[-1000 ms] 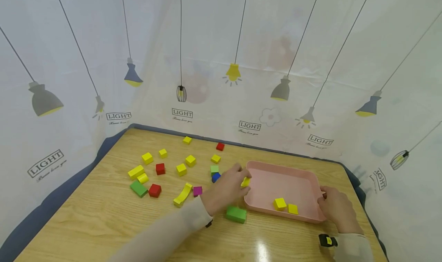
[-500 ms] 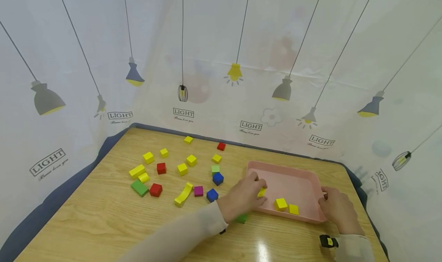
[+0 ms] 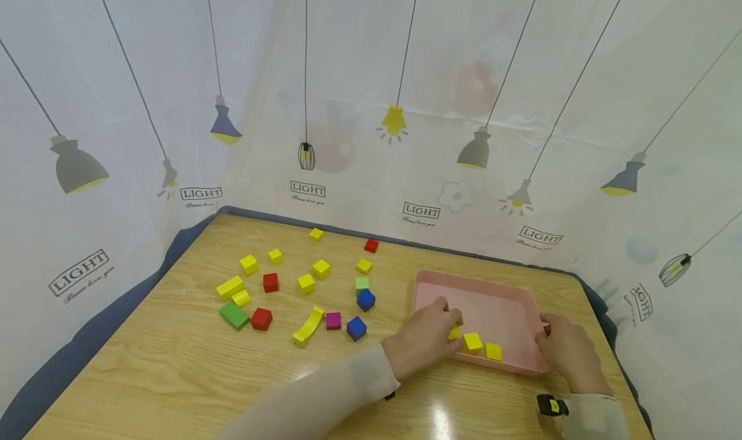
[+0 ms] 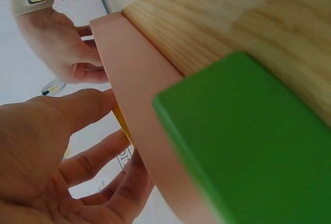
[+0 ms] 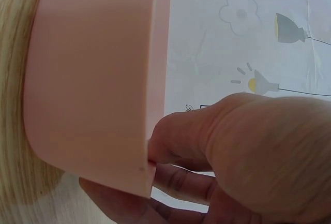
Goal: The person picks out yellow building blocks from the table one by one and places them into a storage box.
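Observation:
My left hand (image 3: 422,338) reaches over the left front part of a pink tray (image 3: 501,308). Its fingers pinch a yellow block (image 3: 455,332), mostly covered by the hand; only a yellow sliver shows above the rim in the left wrist view. Just right of it in the tray lie a yellow cube (image 3: 472,343) and another yellow block (image 3: 493,352). At the tray's right end my right hand (image 3: 570,350) grips the rim, thumb over the edge (image 5: 178,136) and fingers below. A green block (image 4: 248,131) stands close outside the tray wall, hidden behind the left hand in the head view.
Loose blocks are spread over the wooden table (image 3: 191,369) left of the tray: several yellow ones, red cubes (image 3: 261,319), blue cubes (image 3: 356,328), a purple block (image 3: 333,321), green blocks (image 3: 234,315) and a curved yellow piece (image 3: 308,326). A printed curtain (image 3: 348,105) hangs behind the table.
My left hand has carried the yellow block rightward from the tray's left rim to beside the yellow cube inside. The right hand keeps its grip on the tray, which has stayed in place.

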Motion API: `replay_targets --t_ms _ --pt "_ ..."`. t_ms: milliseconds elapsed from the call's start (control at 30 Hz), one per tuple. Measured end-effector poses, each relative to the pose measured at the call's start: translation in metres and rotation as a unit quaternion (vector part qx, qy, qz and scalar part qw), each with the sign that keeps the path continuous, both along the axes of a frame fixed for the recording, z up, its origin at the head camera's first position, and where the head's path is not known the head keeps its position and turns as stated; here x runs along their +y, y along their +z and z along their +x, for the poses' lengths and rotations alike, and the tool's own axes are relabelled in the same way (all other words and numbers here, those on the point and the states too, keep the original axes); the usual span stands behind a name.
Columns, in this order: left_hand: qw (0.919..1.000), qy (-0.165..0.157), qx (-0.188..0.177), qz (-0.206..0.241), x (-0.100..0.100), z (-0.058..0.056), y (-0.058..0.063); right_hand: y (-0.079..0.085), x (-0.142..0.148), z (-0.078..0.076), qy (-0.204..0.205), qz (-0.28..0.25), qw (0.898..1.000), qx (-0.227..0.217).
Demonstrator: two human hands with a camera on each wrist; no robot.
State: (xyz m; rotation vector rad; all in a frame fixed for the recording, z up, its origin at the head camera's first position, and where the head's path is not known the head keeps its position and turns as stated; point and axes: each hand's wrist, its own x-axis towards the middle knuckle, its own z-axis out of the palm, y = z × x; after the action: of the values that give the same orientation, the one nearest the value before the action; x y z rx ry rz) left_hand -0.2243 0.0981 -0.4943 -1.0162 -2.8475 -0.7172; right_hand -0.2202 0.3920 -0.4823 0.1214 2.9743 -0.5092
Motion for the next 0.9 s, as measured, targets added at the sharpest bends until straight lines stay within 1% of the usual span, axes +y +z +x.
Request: replay_targets --t_ms 100,233,533,800,900 --pt "1.0 0.0 -0.004 -0.004 0.004 0.0 -0.002 0.0 0.0 0.0 0.001 0.0 1.0 0.002" --pt "0.9999 0.001 0.002 -0.01 0.006 0.001 -0.003 0.0 0.0 0.0 0.0 0.0 1.0 0.001" --pt "0.9999 0.01 0.0 -0.014 0.004 0.002 -0.002 -0.001 0.0 -0.001 0.002 0.002 1.0 0.002" --pt "0.999 0.003 0.043 -0.007 -0.007 0.002 0.001 0.0 0.001 -0.001 -0.001 0.003 1.0 0.0" --pt "0.999 0.011 0.043 -0.007 -0.013 0.003 0.003 0.0 0.001 -0.001 -0.001 0.0 1.0 -0.003"
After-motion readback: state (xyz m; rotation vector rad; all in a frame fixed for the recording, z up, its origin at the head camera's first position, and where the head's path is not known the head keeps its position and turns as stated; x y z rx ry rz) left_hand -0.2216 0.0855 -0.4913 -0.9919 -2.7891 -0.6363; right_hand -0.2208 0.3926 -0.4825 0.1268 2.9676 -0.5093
